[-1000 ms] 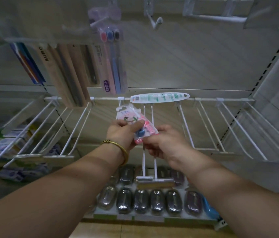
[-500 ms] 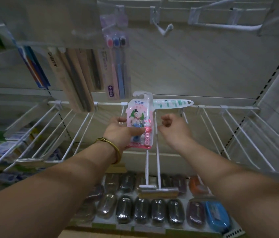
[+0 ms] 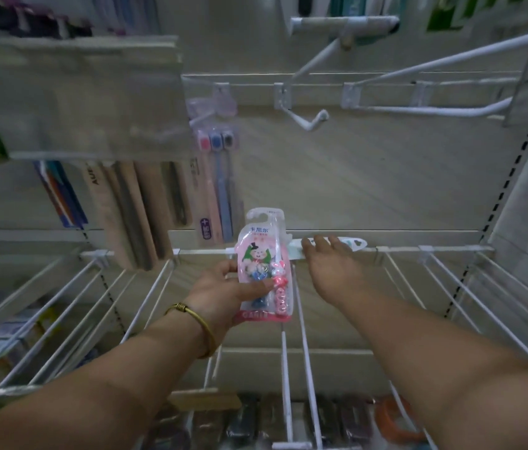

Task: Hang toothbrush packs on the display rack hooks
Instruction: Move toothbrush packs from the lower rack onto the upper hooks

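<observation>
Your left hand [image 3: 220, 293] grips the toothbrush pack [image 3: 264, 254] upright just left of frame centre, thumb across its front and fingers behind. It is a clear blister on a pink card, with a cartoon figure in a black hat, a pink-and-white brush down its right side, a red band along the bottom and a hang slot at the top. Just to its right, your right hand [image 3: 330, 264] lays straight fingers on a white-and-green pack [image 3: 356, 244] lying flat along the rail [image 3: 418, 249]. White wire hooks [image 3: 298, 319] run toward you beneath both hands. A three-brush pack [image 3: 217, 177] hangs above, left of centre.
</observation>
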`<state>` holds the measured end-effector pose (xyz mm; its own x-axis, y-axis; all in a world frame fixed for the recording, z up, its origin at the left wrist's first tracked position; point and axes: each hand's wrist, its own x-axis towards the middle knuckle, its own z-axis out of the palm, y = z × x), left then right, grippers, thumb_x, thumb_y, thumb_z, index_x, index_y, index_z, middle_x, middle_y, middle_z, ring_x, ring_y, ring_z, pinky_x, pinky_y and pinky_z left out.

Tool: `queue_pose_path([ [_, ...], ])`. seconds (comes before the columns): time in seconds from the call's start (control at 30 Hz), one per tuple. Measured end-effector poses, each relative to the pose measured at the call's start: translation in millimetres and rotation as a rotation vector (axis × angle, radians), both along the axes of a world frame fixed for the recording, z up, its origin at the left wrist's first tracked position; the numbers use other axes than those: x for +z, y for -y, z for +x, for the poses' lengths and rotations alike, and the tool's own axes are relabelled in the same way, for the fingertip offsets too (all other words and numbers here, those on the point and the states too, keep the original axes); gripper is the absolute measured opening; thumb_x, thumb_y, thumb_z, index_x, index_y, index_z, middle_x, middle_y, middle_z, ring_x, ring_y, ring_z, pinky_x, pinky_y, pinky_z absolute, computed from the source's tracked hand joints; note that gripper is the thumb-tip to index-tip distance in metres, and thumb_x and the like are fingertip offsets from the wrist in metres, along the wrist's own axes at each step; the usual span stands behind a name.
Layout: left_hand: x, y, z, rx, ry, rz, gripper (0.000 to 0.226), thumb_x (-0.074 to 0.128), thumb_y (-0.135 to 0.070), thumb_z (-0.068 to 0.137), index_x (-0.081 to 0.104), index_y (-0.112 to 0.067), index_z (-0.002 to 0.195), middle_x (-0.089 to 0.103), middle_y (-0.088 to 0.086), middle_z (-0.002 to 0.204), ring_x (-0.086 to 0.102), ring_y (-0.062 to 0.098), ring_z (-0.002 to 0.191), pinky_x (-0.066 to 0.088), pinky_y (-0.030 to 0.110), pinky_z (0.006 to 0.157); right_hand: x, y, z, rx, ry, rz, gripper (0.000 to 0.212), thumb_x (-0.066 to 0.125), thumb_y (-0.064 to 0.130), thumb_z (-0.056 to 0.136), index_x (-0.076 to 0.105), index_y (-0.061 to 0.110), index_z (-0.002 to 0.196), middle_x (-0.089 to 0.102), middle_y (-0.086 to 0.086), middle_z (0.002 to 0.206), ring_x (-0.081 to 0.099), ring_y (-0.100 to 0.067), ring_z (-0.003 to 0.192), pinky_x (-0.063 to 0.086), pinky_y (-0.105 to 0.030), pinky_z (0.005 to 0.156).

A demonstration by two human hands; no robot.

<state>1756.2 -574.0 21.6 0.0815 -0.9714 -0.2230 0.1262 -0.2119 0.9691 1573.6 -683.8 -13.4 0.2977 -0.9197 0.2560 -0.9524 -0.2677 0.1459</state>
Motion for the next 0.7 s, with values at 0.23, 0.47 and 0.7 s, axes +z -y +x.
queue_pose_path([
  [0.23,-3.5,3.4,11.8,-0.034,0.016,-0.029,0.049,0.08,-0.006,0.068,0.061,-0.009,0.114,0.077,0.011,0.095,0.076,0.03,0.085,0.061,0.045,0.076,-12.2,17.2,10.4,-0.039,-0.076,-0.027,0.069,0.013,0.013,0.079,0.059,0.009,0.13,0.065,-0.02,0.114,0.061,-0.041,0.107,0.047,-0.048,0.088],
  [0.47,-10.6,-6.1,18.8,-0.011,0.018,-0.046,0.04,0.077,-0.006,0.077,0.061,-0.007,0.114,0.077,0.011,0.095,0.076,0.029,0.085,0.062,0.038,0.069,-7.1,5.8,12.3,-0.072,-0.08,-0.152,0.004,0.063,0.017,0.052,0.064,0.017,0.056,0.058,-0.003,0.05,0.06,-0.022,0.046,0.045,-0.025,0.053],
  [0.7,-11.2,-29.4,11.2,0.102,-0.047,-0.015,0.036,0.078,-0.004,0.079,0.063,-0.01,0.111,0.078,0.009,0.093,0.076,0.028,0.081,0.062,0.037,0.063,43.6,-44.7,-10.1,-0.082,0.027,-0.034,0.029,0.046,0.012,0.094,0.05,0.013,0.123,0.067,-0.013,0.119,0.065,-0.034,0.109,0.048,-0.038,0.088],
])
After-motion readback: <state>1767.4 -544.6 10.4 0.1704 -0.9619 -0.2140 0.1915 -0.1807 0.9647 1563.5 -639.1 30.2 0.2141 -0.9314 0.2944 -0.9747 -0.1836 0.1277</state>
